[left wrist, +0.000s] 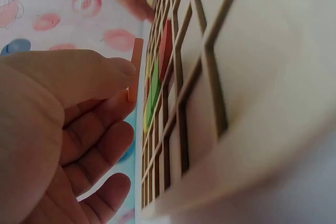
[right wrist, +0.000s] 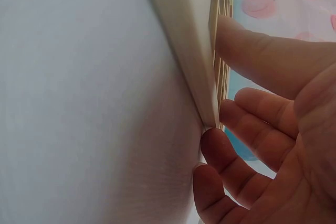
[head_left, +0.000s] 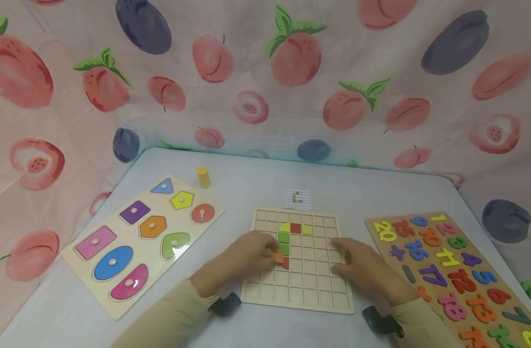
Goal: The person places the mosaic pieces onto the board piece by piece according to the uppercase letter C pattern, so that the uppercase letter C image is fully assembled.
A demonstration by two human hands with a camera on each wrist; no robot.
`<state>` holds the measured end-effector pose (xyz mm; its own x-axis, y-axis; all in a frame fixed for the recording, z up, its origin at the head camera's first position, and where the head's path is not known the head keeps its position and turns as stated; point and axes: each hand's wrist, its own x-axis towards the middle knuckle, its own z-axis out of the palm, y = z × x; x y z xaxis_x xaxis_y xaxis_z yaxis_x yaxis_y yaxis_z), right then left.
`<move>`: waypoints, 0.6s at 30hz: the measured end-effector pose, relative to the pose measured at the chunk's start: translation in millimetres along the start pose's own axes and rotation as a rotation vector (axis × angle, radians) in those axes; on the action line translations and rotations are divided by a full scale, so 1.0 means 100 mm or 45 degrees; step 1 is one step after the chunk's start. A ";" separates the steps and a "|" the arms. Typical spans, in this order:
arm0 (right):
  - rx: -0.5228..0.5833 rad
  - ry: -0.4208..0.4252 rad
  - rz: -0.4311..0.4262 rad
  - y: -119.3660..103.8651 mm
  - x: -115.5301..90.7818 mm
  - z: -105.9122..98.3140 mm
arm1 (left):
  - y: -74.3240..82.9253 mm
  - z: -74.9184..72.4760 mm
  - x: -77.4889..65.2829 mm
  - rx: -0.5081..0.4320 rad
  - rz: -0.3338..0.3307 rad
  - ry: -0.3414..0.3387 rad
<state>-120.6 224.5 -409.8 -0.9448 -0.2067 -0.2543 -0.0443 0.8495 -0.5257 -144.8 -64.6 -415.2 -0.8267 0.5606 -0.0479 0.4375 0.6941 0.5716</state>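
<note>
My left hand (head_left: 254,251) pinches an orange tile (left wrist: 136,69) between thumb and forefinger, its other fingers loosely bent. The tile is held edge-on close over the wooden grid board (head_left: 315,285). In the board's cells lie two green tiles (head_left: 284,243), a red tile (head_left: 295,228) between two rounded yellow pieces (head_left: 306,229), and a second red tile (head_left: 285,263) below the greens, partly covered by the held tile. On the board's right edge rests my right hand (head_left: 356,261). Its thumb lies over the grid, and its relaxed fingers touch the side in the right wrist view.
A small pattern card (head_left: 297,198) lies just behind the grid board. To the left is a shape puzzle board (head_left: 130,241) with knobbed pieces, a yellow cylinder (head_left: 203,178) standing behind it. A number puzzle board (head_left: 426,261) lies to the right. Fruit-printed cloth surrounds the table.
</note>
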 end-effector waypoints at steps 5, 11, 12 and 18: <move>0.005 -0.003 0.013 0.00 0.00 0.00 | 0.07 0.08 0.07 0.037 0.079 -0.019; 0.006 -0.006 0.011 0.00 0.00 0.00 | 0.14 0.15 0.11 0.110 0.108 -0.025; 0.005 -0.007 0.010 0.00 0.00 0.00 | 0.15 0.15 0.11 0.117 0.105 -0.025; -0.009 -0.004 0.011 0.00 0.00 0.01 | 0.21 0.16 0.10 0.140 0.138 -0.003</move>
<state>-120.7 224.2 -410.8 -0.9442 -0.2009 -0.2609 -0.0386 0.8545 -0.5180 -138.5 -37.2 -416.8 -0.7715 0.6362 0.0074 0.5607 0.6744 0.4804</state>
